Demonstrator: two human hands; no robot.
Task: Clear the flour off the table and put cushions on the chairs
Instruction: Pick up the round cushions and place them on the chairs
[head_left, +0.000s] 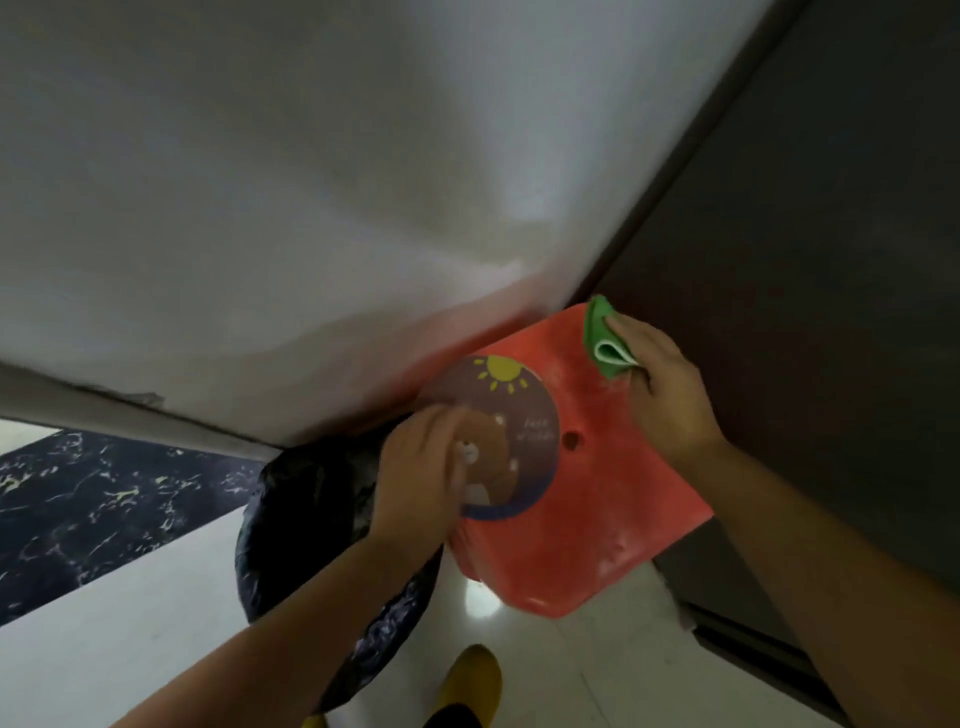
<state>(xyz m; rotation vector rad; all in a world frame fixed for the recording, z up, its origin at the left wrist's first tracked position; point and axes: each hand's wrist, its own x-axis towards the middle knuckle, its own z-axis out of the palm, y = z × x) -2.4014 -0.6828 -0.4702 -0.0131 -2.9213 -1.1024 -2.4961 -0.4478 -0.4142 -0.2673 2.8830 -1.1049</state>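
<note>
While left hand (423, 467) grips round cushion (498, 436) on red stool (597, 499), right hand (662, 384) pinches green cloth (602, 338) at stool's far corner

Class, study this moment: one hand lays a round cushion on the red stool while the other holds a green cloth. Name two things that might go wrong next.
1. The round bear-print cushion sits off-centre toward the edge of the red plastic stool, under the left hand; it may slide off.
2. Whitish powder shows on the stool near the green cloth in the right hand; the cushion could pick it up.
</note>
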